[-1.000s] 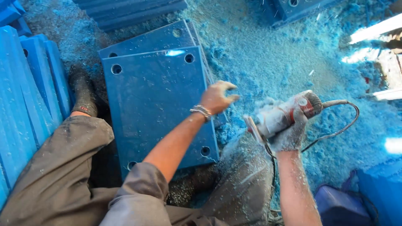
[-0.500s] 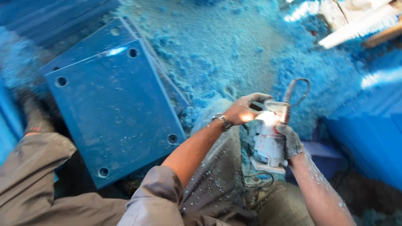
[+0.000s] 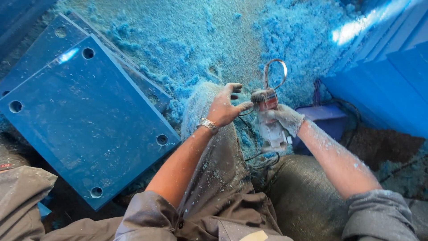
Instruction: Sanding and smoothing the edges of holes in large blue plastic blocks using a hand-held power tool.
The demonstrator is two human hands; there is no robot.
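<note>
right hand fingers wrapped round trim router | left hand fingers spread, touching router top at 9 o'clock | step: adjusting tool | drilled blue panel further at 9 o'clock | next: steady two-hand grip

I have one view only, from the camera worn on the head. It looks steeply down over the person's lap and forearms, at close range. The left hand and right hand sit near centre frame; a blue plate fills the left side. No second view overlaps it.
</note>
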